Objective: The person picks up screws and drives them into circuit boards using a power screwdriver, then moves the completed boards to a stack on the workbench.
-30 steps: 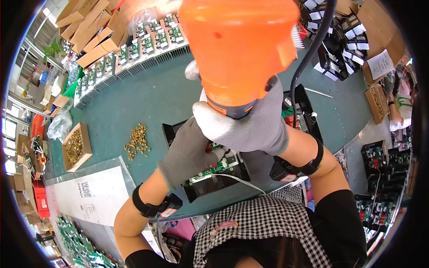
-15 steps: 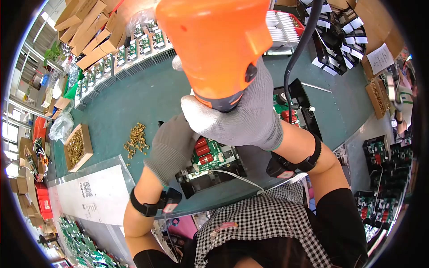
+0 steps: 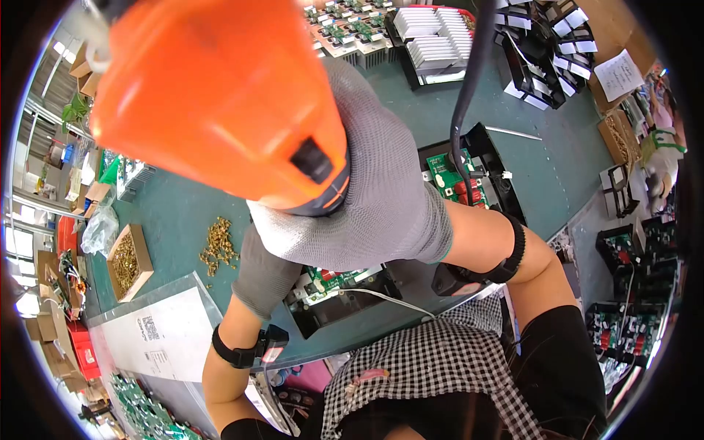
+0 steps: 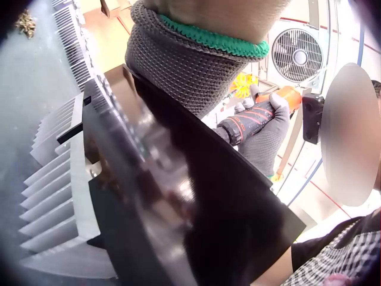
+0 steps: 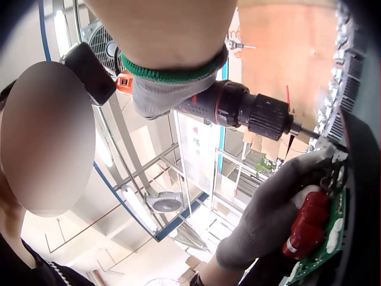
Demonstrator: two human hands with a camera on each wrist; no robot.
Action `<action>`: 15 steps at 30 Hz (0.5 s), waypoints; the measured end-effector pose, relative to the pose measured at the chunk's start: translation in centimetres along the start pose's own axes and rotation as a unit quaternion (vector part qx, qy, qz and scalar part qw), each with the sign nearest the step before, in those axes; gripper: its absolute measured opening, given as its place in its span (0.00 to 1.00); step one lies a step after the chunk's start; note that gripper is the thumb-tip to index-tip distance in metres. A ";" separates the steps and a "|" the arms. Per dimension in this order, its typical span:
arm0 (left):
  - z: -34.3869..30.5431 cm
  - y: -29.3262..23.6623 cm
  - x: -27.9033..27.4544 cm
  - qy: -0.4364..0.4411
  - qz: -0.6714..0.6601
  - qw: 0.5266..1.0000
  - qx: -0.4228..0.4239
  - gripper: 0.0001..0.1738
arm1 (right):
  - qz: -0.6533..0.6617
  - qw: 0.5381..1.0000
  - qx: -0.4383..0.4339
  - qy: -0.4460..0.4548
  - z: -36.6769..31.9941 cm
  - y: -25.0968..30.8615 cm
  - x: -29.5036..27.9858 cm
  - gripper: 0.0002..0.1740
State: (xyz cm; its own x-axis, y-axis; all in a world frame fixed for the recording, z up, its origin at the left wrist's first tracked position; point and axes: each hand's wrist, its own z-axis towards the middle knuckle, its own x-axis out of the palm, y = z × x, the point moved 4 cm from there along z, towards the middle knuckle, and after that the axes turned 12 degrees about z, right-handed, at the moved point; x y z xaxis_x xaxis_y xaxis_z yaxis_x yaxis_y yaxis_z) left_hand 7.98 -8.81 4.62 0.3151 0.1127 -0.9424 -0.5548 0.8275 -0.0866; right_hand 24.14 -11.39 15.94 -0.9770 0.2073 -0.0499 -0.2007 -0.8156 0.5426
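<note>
My gloved right hand grips an electric screwdriver with an orange rear and a black front. In the right wrist view, its bit points at the end of a green circuit board with red cylindrical parts. The board sits in a black casing. Beside the bit tip, my gloved left hand reaches over the board's end, fingertips close to the tip. I cannot tell whether those fingers pinch something. From above, the right hand and tool hide most of the left hand.
A second black casing with a board stands to the right, behind the tool's dark cable. Loose brass-coloured screws and a box of them lie left. White finned heat sinks and stacked black casings are farther back.
The right hand and screwdriver have come left and nearer, the orange end swinging left. The left hand has drawn back from the board's middle to its left end.
</note>
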 end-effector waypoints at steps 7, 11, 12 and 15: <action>1.7 -1.1 -0.3 0.021 0.053 0.998 -0.011 0.12 | 0.005 0.999 0.037 -0.030 -0.3 -0.2 -2.1 0.30; 2.1 -1.6 -0.9 0.041 0.046 0.998 -0.022 0.12 | 0.003 0.998 0.050 -0.048 -0.3 0.0 -2.3 0.20; 2.1 -1.5 -0.9 0.043 0.048 0.998 -0.022 0.12 | 0.002 0.997 0.049 -0.052 -0.2 0.0 -2.3 0.18; 2.2 -1.6 -1.4 0.006 0.029 1.000 -0.010 0.13 | -0.003 0.998 0.045 -0.051 0.0 0.0 -2.4 0.13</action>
State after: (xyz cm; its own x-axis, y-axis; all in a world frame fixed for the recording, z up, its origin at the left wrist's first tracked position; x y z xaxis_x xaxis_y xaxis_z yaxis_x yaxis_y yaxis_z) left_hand 10.15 -9.12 6.79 0.2719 0.1535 -0.9500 -0.5870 0.8087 -0.0373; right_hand 26.44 -11.86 16.06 -0.9624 0.2698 0.0304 -0.1945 -0.7633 0.6160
